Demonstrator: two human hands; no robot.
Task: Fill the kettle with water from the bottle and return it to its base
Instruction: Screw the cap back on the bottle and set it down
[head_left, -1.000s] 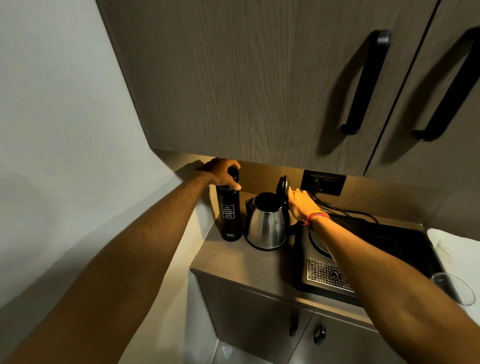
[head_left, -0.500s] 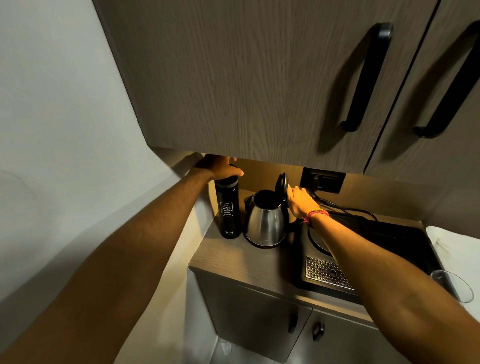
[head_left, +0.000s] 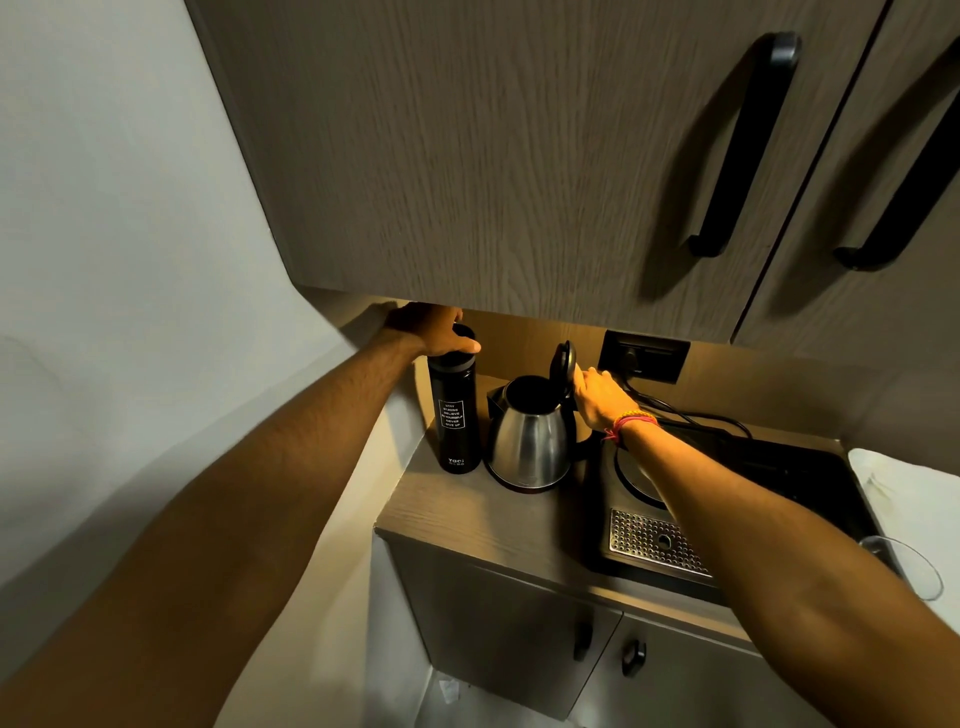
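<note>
1. Landmark: the kettle (head_left: 527, 441) stands upright on the table (head_left: 467, 512), lid (head_left: 565, 362) hinged up and open, mouth exposed and dark inside. It sits off its base (head_left: 636, 478), the round plate on the black tray (head_left: 810, 483) just right of the kettle.

2. Bottle (head_left: 453, 410): black, cylindrical, upright, just left of the kettle. Whether the two touch cannot be told. Its long axis is vertical.

3. Left hand (head_left: 434, 330): placed on top of the bottle, palm over the cap, thumb along the cap's front edge. The grip is clenched around the cap; the upper cabinet (head_left: 493, 156) partly hides the back of the hand.

4. Right hand (head_left: 597, 397): at the kettle's right rear side, at the handle near the lid hinge. The fingers are hidden behind the palm, so whether this grip is clenched on the handle cannot be told.

5. Governing relation: the kettle mouth lies right of and below the bottle cap. The left hand is the nearer hand to the bottle; the right hand is the nearer hand to the kettle.

6. Judged step: cap removal, with pouring not yet begun. The bottle must tip rightward from vertical, with limited clearance under the cabinet.

7. Risk: spill onto the table if the tilt overshoots the mouth.
</note>
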